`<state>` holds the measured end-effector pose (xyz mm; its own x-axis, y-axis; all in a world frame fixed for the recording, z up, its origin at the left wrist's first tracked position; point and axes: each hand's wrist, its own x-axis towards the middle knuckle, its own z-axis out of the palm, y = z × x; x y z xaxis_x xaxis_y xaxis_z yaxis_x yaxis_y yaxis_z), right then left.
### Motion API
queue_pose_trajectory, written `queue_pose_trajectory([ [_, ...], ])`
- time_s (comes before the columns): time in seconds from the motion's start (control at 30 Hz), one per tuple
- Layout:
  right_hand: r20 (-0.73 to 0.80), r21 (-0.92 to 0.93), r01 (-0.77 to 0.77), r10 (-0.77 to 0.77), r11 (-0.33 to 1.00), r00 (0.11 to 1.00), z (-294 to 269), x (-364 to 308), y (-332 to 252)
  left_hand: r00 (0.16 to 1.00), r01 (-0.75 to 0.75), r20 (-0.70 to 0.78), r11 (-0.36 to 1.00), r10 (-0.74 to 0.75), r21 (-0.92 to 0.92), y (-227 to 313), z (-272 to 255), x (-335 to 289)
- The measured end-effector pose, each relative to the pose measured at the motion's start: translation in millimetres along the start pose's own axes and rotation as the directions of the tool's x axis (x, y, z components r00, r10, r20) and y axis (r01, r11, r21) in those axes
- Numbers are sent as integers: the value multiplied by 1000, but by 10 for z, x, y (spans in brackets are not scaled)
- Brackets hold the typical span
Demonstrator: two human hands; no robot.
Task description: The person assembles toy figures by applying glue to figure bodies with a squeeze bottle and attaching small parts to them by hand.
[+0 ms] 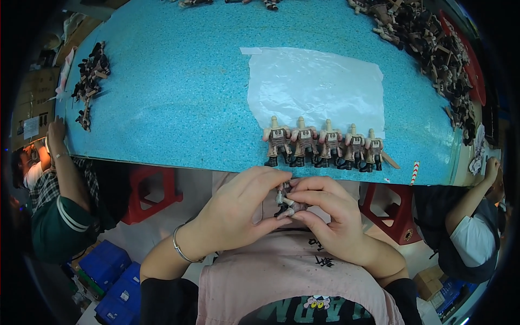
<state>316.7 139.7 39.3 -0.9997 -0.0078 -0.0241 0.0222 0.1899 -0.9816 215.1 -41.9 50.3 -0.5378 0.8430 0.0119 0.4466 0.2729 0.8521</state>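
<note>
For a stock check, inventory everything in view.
Held figure: one, beige and black, between both hands
Row figures: five, beige and black, table's near edge
Heaped figures: many, brown, table's left, right, far edges
Plastic sheet: one, whitish, behind row
Table: one, blue, ahead
Striped strip: one, red and white, right of row
Stools: two, red, near table
Crates: at least two, blue, lower left
Cardboard boxes: at least two, brown, left, lower right
Other people: at least two, green or white sleeves, left and right
Apron: one, pink, worn
Bracelet: one, silver, left wrist
Left hand, right hand: one each, on figure
</note>
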Motion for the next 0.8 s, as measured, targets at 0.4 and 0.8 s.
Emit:
queue_pose_trajectory([
  [0.4, -71, 27, -33, 35, 999, 997, 51, -21, 17, 1000, -2, 17, 995, 4, -97, 18, -86, 51],
  [0.8, -105, 97, -31, 41, 995, 994, 68, -16, 93, 994, 39, -94, 995, -47, -93, -70, 65, 19],
])
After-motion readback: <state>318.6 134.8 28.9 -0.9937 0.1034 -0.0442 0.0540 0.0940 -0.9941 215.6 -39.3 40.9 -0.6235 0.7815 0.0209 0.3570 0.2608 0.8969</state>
